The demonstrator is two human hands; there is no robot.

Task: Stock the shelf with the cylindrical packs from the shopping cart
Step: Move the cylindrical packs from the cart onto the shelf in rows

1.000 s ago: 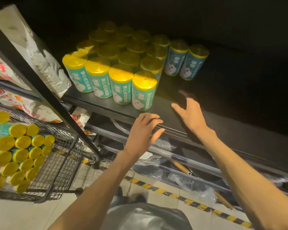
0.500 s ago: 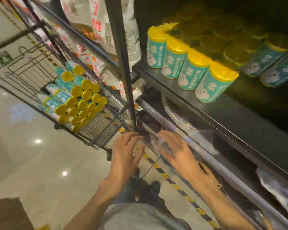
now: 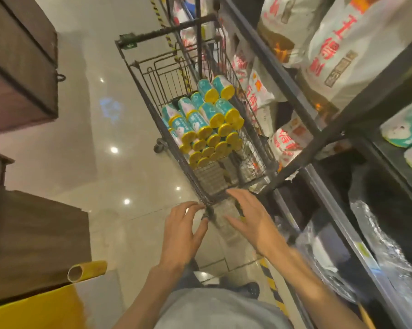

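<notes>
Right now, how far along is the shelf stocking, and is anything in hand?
Done: only a few teal packs show on the shelf at the right edge. In hand: nothing; the left hand and right hand are open, empty, near the near end of the shopping cart. Left: a stack of yellow-capped cylindrical packs lies in the cart.

A dark wire shopping cart (image 3: 176, 148) stands on the glossy pale tile floor (image 3: 86, 143); teal cylindrical packs with yellow caps (image 3: 207, 129) lie stacked inside it. Beside it, a black metal shelf (image 3: 356, 129) carries white printed bags (image 3: 338, 43).
</notes>
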